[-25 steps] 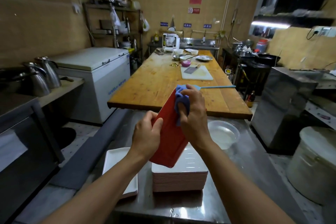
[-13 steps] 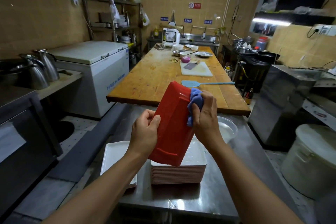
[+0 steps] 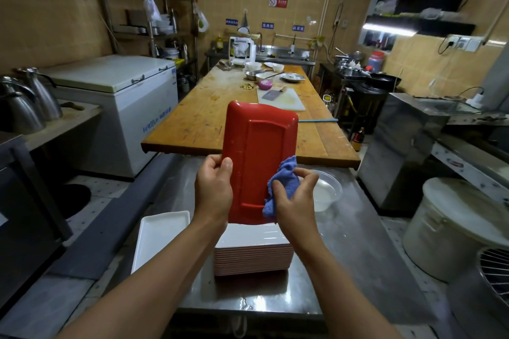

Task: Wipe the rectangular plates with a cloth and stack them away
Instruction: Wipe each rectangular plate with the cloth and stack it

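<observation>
The left hand (image 3: 214, 192) is gripping the lower left edge of the red rectangular plate (image 3: 259, 157), thumb curled over the red underside and fingers hidden behind it. The plate is being held upright in the air above the stack of plates (image 3: 253, 256), underside facing the camera, which appears to expose the base and rim to wiping. The right hand (image 3: 296, 195) is bunching the blue cloth (image 3: 281, 183) between thumb and curled fingers and pressing it against the plate's lower right edge; the left-hand grip is likely bracing the plate against that pressure.

The stack is sitting on the steel counter (image 3: 344, 242) directly below, white faces up, probably so that a wiped plate needs only a short drop. A single white rectangular plate (image 3: 157, 242) is lying flat just left of the stack, holding nothing. A clear bowl (image 3: 327, 192) is standing beside the right hand; whether it is holding liquid cannot be told.
</observation>
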